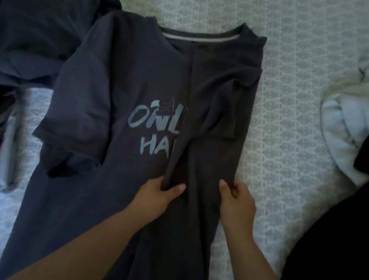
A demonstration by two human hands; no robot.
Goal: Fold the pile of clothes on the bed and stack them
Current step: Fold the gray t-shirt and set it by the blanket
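Pinching dark tee point(118, 95), flat mid-bed point(294, 96): left hand point(158, 193) grips folded-over edge, right hand point(236, 201) curled on rt side fabric. Risk: uneven pull, fold skews, sleeve bunches. Print half covered, hem cut off at bottom; dark clothes point(25, 37) at left hard to ID.

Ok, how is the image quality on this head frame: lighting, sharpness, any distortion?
Head view: dim, flat light with a blue cast; soft all over, so the print on the dark t-shirt reads only in part; white bedding at right is washed out; wide-angle bending shows at the edges; both hands are clear enough to see each grip.
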